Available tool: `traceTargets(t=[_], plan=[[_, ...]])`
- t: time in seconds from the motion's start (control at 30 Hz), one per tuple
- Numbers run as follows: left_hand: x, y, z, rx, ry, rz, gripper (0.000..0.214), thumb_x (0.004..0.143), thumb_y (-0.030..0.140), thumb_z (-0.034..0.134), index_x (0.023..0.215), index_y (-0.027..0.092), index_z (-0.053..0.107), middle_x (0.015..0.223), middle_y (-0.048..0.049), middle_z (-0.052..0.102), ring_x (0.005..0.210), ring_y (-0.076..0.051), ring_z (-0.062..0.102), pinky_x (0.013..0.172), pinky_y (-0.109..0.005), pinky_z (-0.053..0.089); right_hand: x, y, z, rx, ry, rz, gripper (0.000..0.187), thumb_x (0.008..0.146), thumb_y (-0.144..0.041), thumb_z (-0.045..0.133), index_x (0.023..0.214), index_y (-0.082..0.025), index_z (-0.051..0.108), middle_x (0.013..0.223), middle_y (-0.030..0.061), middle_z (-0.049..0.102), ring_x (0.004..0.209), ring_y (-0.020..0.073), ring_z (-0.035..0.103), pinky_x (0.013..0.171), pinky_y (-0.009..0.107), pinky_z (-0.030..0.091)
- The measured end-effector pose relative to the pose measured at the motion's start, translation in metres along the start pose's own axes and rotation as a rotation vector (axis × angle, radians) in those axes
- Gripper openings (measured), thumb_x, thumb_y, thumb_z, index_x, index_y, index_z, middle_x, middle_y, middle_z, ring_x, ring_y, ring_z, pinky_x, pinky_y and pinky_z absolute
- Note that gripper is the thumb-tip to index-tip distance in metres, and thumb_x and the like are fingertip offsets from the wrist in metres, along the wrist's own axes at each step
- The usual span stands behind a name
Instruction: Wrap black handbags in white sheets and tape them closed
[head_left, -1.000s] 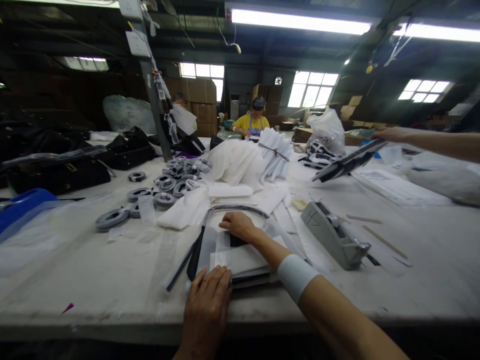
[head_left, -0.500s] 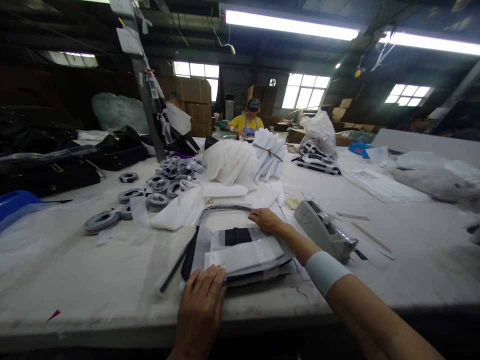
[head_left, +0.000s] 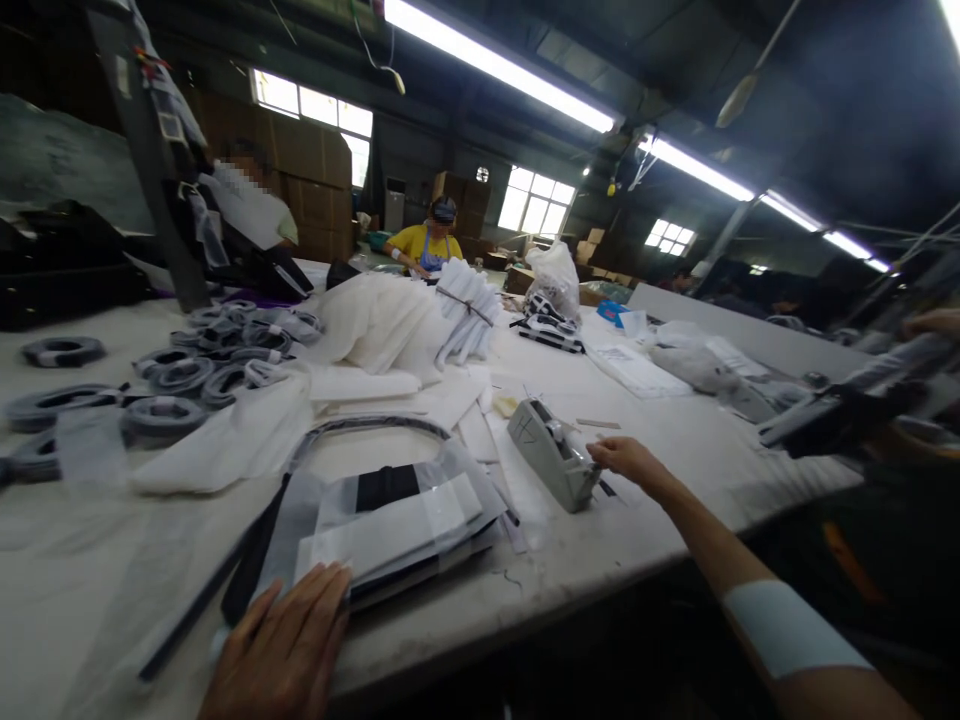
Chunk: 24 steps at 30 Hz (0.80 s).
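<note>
My left hand [head_left: 281,645] lies flat with fingers stretched out on the near corner of a wrapped black bag [head_left: 390,520] covered in clear plastic and white paper, with a curved handle [head_left: 367,430] at its far side. My right hand [head_left: 626,458] reaches to the front end of a grey tape dispenser [head_left: 547,452]; its fingers are curled close to the cutter, and I cannot make out anything between them. A light wristband [head_left: 787,630] sits on my right forearm.
Grey tape rolls [head_left: 180,375] lie at the left. White folded cloth [head_left: 375,320] and a tied bundle [head_left: 469,310] sit behind. A person's hand at the right edge holds a dark bag [head_left: 847,410]. Two workers sit at the far side. The table edge [head_left: 600,560] runs diagonally.
My right hand left the bag's handle and moved right to the tape dispenser. The view swung to the right; my left hand stays on the bag's near corner.
</note>
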<state>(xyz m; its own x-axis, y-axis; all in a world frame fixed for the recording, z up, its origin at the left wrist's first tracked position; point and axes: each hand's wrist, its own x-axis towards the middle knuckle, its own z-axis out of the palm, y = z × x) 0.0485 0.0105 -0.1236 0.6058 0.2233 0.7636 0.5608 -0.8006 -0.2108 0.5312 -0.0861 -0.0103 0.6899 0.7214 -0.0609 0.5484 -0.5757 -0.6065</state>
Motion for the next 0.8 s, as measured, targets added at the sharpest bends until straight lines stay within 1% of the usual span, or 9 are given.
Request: traceTargets(t=[0.1,0.2,0.3,0.37,0.43,0.53,0.63,0.73,0.8], plan=[[0.001,-0.003,0.001,0.009,0.01,0.036,0.034,0.09,0.011,0.037,0.106,0.018,0.066,0.113,-0.0072,0.071,0.103,-0.022,0.063,0.106,-0.042,0.03,0.004,0.013,0.015,0.128,-0.103,0.066,0.039,0.078,-0.05,0.058,0.072,-0.015,0.073,0.068,0.0055,0.068,0.063,0.016,0.059,0.061,0.027,0.045],[-0.004,-0.004,0.002,0.019,-0.018,0.072,0.036,0.09,0.01,0.036,0.104,0.02,0.068,0.115,-0.0062,0.07,0.105,-0.022,0.062,0.11,-0.043,0.028,0.01,0.018,0.023,0.221,-0.131,0.087,0.039,0.072,-0.053,0.066,0.076,-0.015,0.073,0.076,0.007,0.07,0.07,0.0162,0.059,0.061,0.026,0.043],[-0.015,-0.004,0.005,0.025,-0.117,0.081,0.039,0.089,0.005,0.038,0.105,0.022,0.069,0.12,-0.0045,0.068,0.114,-0.025,0.059,0.11,-0.047,0.028,0.016,0.019,0.024,0.293,-0.135,0.074,0.036,0.066,-0.05,0.07,0.075,-0.014,0.073,0.075,0.0066,0.07,0.068,0.0157,0.057,0.059,0.025,0.04],[-0.02,-0.003,0.006,0.036,-0.201,0.059,0.039,0.089,0.003,0.04,0.106,0.023,0.07,0.123,-0.0044,0.067,0.119,-0.028,0.056,0.107,-0.049,0.031,0.018,0.017,0.024,0.34,-0.131,0.053,0.034,0.062,-0.047,0.071,0.071,-0.014,0.071,0.069,0.0054,0.068,0.063,0.0144,0.054,0.058,0.025,0.038],[-0.023,-0.003,0.006,0.049,-0.246,0.069,0.04,0.088,0.002,0.042,0.107,0.023,0.07,0.125,-0.0045,0.066,0.119,-0.03,0.055,0.106,-0.051,0.033,0.018,0.014,0.025,0.383,-0.121,0.037,0.031,0.058,-0.044,0.072,0.064,-0.014,0.068,0.063,0.0039,0.065,0.059,0.0133,0.052,0.057,0.026,0.038],[-0.021,-0.003,0.006,0.056,-0.218,0.099,0.044,0.086,-0.001,0.039,0.106,0.022,0.071,0.124,-0.0051,0.066,0.117,-0.029,0.056,0.107,-0.053,0.031,0.014,0.006,0.021,0.44,-0.083,0.024,0.028,0.056,-0.043,0.07,0.06,-0.016,0.063,0.059,0.0015,0.061,0.056,0.0125,0.05,0.057,0.026,0.039],[-0.015,-0.002,0.003,0.028,-0.172,0.082,0.046,0.084,0.0,0.036,0.104,0.022,0.071,0.12,-0.0051,0.068,0.113,-0.027,0.059,0.112,-0.056,0.023,0.004,0.004,0.01,0.483,-0.02,0.008,0.027,0.061,-0.044,0.066,0.059,-0.019,0.057,0.058,-0.0014,0.056,0.056,0.0118,0.049,0.059,0.025,0.042],[-0.008,0.001,-0.002,-0.003,-0.142,0.005,0.04,0.088,0.008,0.037,0.109,0.02,0.069,0.116,-0.007,0.069,0.112,-0.028,0.059,0.112,-0.059,0.02,-0.014,0.014,-0.001,0.477,0.01,0.014,0.028,0.066,-0.046,0.065,0.06,-0.021,0.052,0.056,-0.004,0.051,0.055,0.0111,0.047,0.059,0.024,0.044],[-0.004,0.003,-0.004,-0.009,-0.141,-0.069,0.036,0.09,0.017,0.04,0.114,0.019,0.067,0.115,-0.0081,0.07,0.114,-0.029,0.057,0.109,-0.056,0.026,-0.028,0.024,-0.001,0.445,0.007,0.04,0.027,0.066,-0.046,0.064,0.061,-0.022,0.051,0.055,-0.0041,0.05,0.054,0.0117,0.047,0.058,0.024,0.045]])
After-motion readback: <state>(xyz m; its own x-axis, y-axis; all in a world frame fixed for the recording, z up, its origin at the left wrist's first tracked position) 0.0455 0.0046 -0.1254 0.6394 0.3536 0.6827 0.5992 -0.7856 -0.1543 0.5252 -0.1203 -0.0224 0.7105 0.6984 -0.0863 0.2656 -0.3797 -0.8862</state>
